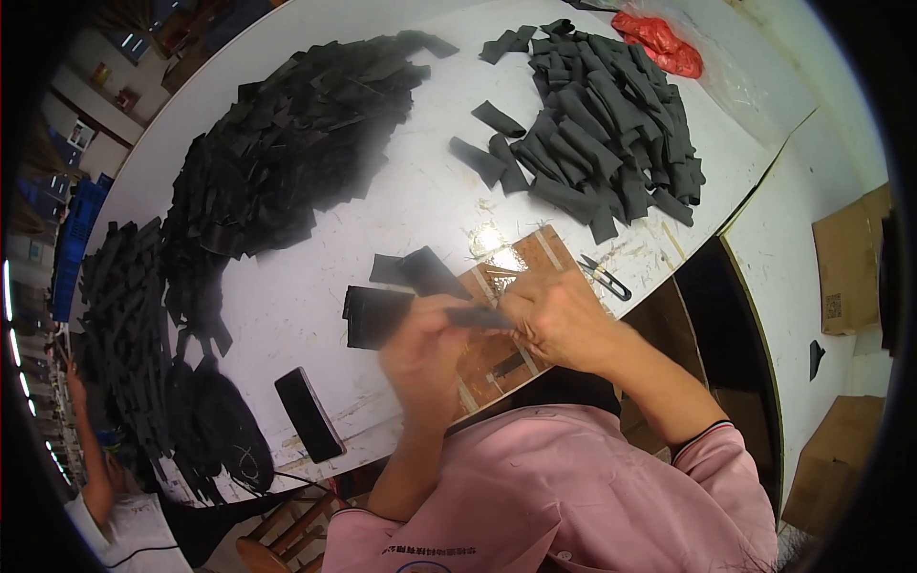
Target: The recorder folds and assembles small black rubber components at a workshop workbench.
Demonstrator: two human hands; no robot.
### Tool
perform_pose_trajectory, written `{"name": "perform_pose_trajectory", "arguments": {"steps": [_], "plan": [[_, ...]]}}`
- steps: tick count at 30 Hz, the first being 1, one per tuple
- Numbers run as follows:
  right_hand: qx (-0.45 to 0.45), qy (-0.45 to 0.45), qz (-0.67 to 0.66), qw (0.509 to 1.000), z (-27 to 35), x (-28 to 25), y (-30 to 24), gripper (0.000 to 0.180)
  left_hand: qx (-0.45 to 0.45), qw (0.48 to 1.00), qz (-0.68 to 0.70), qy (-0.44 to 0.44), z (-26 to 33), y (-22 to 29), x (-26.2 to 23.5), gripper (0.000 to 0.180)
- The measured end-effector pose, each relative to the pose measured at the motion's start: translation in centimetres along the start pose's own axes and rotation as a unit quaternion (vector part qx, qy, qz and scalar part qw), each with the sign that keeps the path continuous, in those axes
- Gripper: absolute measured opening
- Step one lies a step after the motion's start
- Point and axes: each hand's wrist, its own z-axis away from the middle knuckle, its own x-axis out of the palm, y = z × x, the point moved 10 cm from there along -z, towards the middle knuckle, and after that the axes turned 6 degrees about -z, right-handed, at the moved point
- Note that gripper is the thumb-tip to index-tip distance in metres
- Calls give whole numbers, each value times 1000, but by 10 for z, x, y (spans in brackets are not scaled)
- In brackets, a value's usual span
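Observation:
My left hand (420, 351) is closed around one end of a dark grey fabric strip (475, 317), somewhat blurred. The strip's other end meets my right hand (556, 317), whose fingers pinch together at it. Whether a small tool sits in those fingers cannot be made out. Both hands are over a brown wooden board (542, 250) with strips of tape on it. Beside my left hand lies a neat stack of black fabric pieces (375, 318). Two loose fabric pieces (430, 271) rest just beyond it. Thread snips (606, 277) lie to the right of the board.
A large heap of black fabric pieces (287, 143) covers the table's far left. Rolled dark grey fabric tubes (602, 134) are piled at the far right, near a red plastic bag (659, 44). A phone (309, 414) lies near the front edge. Another person (119, 516) is at lower left.

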Motion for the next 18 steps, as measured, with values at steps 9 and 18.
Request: {"name": "perform_pose_trajectory", "arguments": {"steps": [9, 18], "plan": [[-8, 86, -146, 986, 10, 1, 3, 12, -34, 981, 8, -192, -18, 11, 51, 11], [34, 81, -194, 977, 21, 30, 23, 16, 5, 964, -113, -239, -17, 3, 56, 11]]}}
